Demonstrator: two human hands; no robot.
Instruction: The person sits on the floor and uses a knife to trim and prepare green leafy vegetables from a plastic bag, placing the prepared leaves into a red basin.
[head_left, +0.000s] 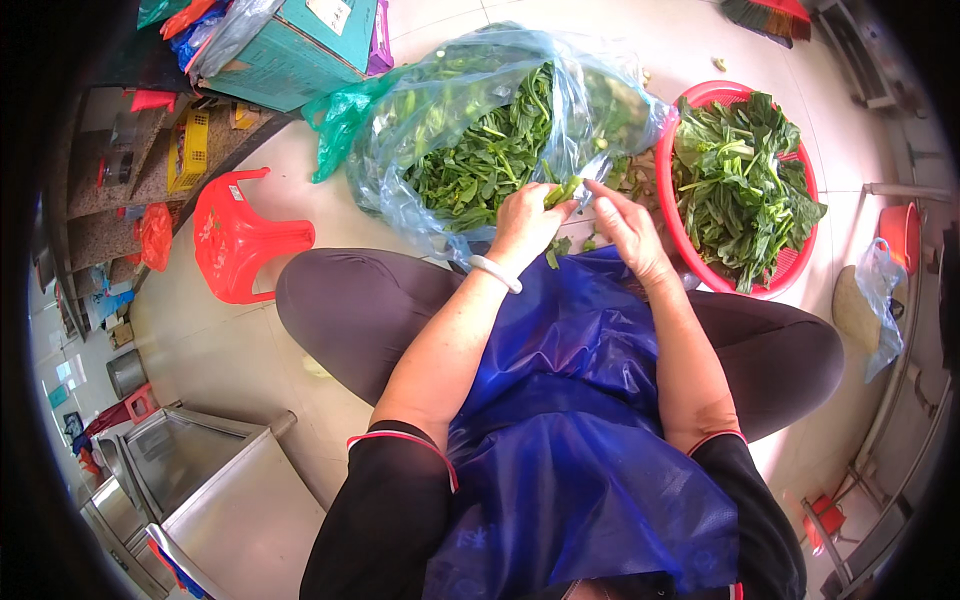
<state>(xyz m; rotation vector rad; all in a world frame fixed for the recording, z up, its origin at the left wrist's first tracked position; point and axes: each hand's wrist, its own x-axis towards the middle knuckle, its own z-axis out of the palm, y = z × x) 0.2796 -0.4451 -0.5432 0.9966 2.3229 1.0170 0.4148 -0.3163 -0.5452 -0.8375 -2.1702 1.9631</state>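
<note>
My left hand (526, 223), with a pale bangle at its wrist, holds a green vegetable stem (562, 193) over the near edge of a big clear bluish plastic bag (457, 97). Leafy greens (480, 161) fill the open part of that bag. At the stem's cut end is my right hand (626, 225), thumb and forefinger close to it; whether it grips the stem or a small piece I cannot tell. To the right stands a red plastic basket (663, 176) heaped with leafy greens (742, 180). A blue apron (577, 360) covers my lap.
A red plastic stool (232, 236) stands left of the bag, below a teal box (300, 64) and a green plastic bag (337, 124). Leaf scraps (559, 251) lie on the floor before me. Metal equipment (232, 510) is at lower left, a broom (772, 19) at upper right.
</note>
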